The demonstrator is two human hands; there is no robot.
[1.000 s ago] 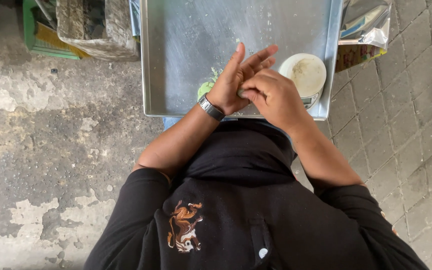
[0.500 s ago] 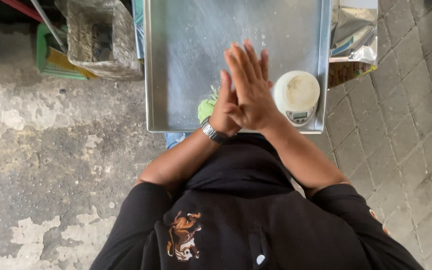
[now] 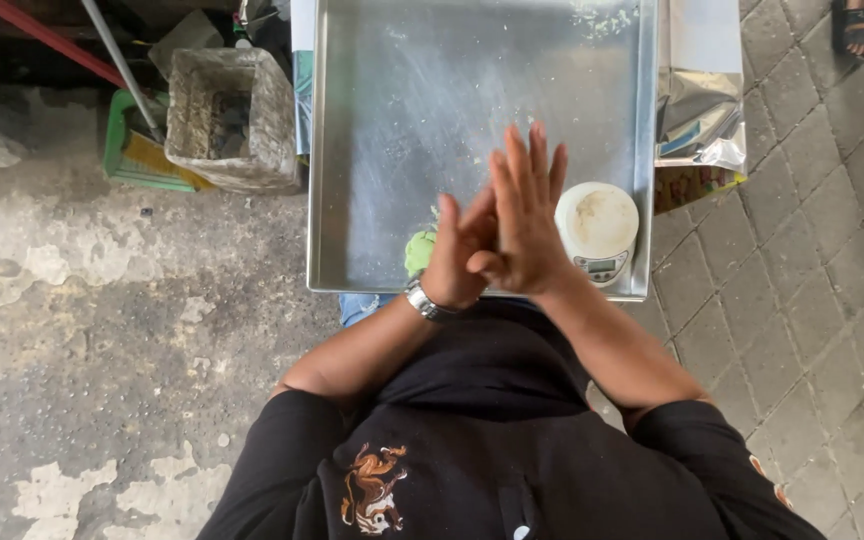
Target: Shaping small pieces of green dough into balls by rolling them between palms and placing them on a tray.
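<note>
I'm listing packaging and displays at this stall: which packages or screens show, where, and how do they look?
Shiny silver foil pouch: right of the metal tray, crumpled, with a colourful lower edge.
Round white kitchen scale: tray's near right corner, a small grey rectangular screen on its front, too small to read.

A shallow metal tray [image 3: 402,120] is seen carrying the things, its floor dusted with flour. A small round kitchen scale [image 3: 598,230] is set in its near right corner, a green lump of dough [image 3: 418,250] lies at the near edge, and green crumbs [image 3: 602,15] are scattered at the far end.
</note>
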